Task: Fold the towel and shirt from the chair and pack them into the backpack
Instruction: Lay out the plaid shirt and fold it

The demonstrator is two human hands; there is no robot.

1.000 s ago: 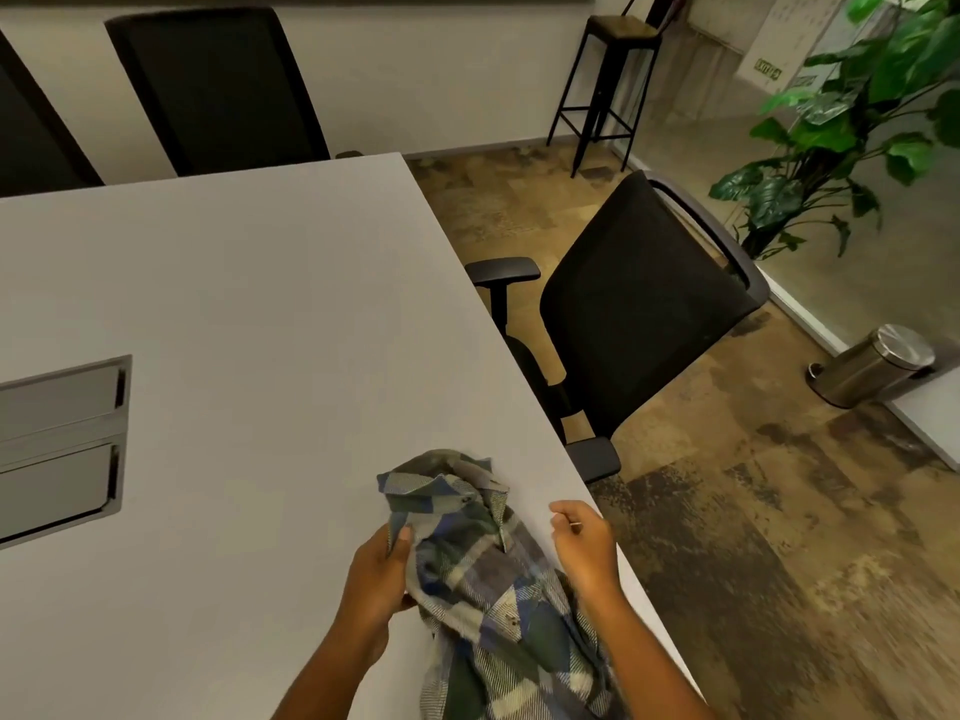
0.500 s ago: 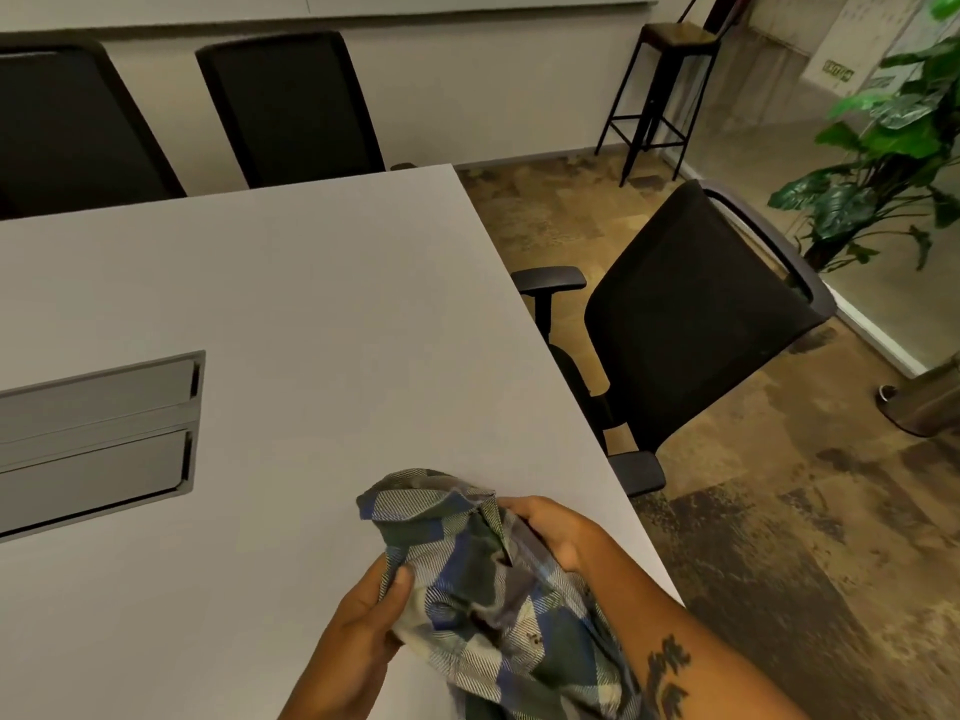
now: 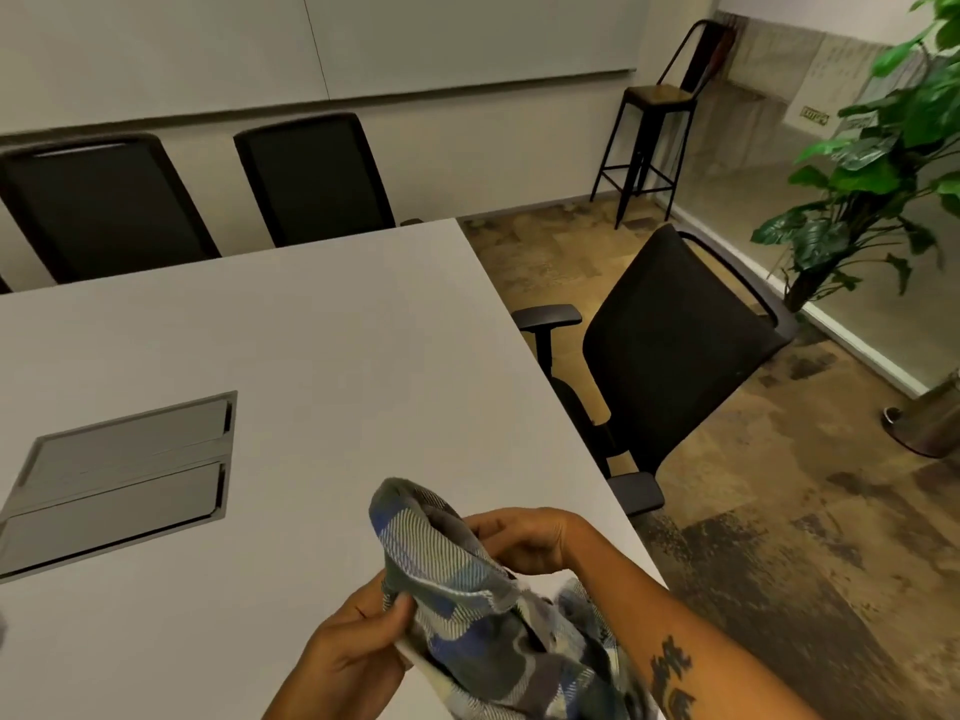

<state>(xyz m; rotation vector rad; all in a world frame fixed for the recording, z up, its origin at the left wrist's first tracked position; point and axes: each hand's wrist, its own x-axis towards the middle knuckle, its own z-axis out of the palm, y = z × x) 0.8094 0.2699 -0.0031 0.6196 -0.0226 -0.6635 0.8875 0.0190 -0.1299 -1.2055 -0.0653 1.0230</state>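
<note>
- An office meeting room: a large white conference table (image 3: pixel 270 356) with a recessed grey cable hatch (image 3: pixel 124 475).
- 3 black mesh office chairs (image 3: pixel 670 350) stand around it.
- A whiteboard panel (image 3: pixel 311 39) lines the wall.
- A tall stool (image 3: pixel 654 122), a potted plant (image 3: pixel 872 163) and a steel bin (image 3: pixel 930 423) stand by a glass partition.

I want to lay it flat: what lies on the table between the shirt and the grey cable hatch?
Nothing: in the head view, only bare table lies between the shirt and the cable hatch.
</note>
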